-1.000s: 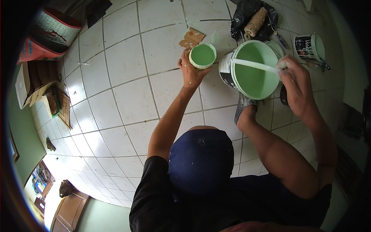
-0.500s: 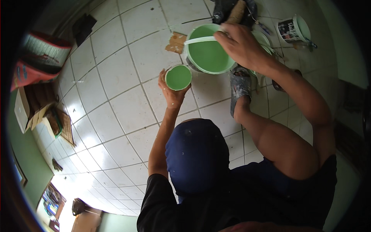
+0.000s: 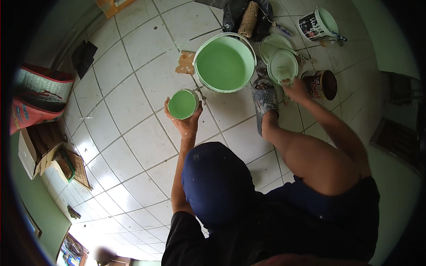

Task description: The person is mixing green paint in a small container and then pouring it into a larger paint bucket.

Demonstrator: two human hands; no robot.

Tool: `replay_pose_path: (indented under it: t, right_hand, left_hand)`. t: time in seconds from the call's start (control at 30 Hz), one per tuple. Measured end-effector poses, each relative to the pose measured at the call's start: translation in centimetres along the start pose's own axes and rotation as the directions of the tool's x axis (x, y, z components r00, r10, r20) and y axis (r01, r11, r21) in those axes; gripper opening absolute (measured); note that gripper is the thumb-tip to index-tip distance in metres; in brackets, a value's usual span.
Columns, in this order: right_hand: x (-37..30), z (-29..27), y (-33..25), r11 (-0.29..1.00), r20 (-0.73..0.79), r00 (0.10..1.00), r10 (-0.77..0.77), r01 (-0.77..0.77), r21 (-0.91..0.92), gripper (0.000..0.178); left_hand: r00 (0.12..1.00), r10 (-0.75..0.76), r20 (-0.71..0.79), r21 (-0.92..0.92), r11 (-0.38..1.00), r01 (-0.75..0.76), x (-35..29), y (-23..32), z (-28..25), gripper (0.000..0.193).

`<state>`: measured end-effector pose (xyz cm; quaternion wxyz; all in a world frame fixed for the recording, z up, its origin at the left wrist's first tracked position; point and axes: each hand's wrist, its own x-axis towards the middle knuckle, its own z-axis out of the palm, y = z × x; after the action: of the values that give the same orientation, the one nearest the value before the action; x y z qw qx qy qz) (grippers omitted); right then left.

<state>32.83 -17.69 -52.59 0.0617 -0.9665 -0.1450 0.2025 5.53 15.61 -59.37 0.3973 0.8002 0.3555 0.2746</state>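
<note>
My left hand (image 3: pixel 187 126) is wrapped round a small round tub of green paint (image 3: pixel 183 104) and holds it level above the tiled floor. Just beyond it, a large white-rimmed bucket (image 3: pixel 223 64) of the same green paint stands with its handle resting against the far rim. To the right, my right hand (image 3: pixel 296 91) is closed at the near edge of a round white lid (image 3: pixel 284 63), slightly blurred. Its fingers are on what looks like a paintbrush (image 3: pixel 285 81) whose head lies on the lid; the handle is hidden.
A second paint-smeared lid (image 3: pixel 270 44) lies behind. A dark open can (image 3: pixel 325 85) lies tipped beside my right hand. A white-and-black bucket (image 3: pixel 318 24) sits farther back. A paint roller (image 3: pixel 248 20) rests on black plastic. My sandalled foot (image 3: pixel 266 102) stands between the hands; cardboard (image 3: pixel 185 62) lies left of the bucket.
My right hand has let go of the large bucket's handle and moved right to the lid. The bucket has gone from tilted to standing. My left hand still holds the small tub.
</note>
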Motion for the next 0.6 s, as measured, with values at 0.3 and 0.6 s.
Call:
replay_pose_path:
  t: [0.3, 0.6]
  right_hand:
    - [-0.2, 9.6, 4.1, 0.985, -0.124, 0.978, 0.166, -0.17, -0.025, 0.044]
    - [-0.8, 8.8, 4.2, 0.995, -0.241, 0.967, 0.084, -0.097, -0.039, 0.037]
  left_hand:
    - [1.0, -0.01, 0.027, -0.025, 1.0, 0.011, 0.8, -1.2, 1.2, 0.081]
    - [0.999, -0.025, -0.026, -0.033, 0.999, 0.024, 1.1, 0.0, 0.7, 0.072]
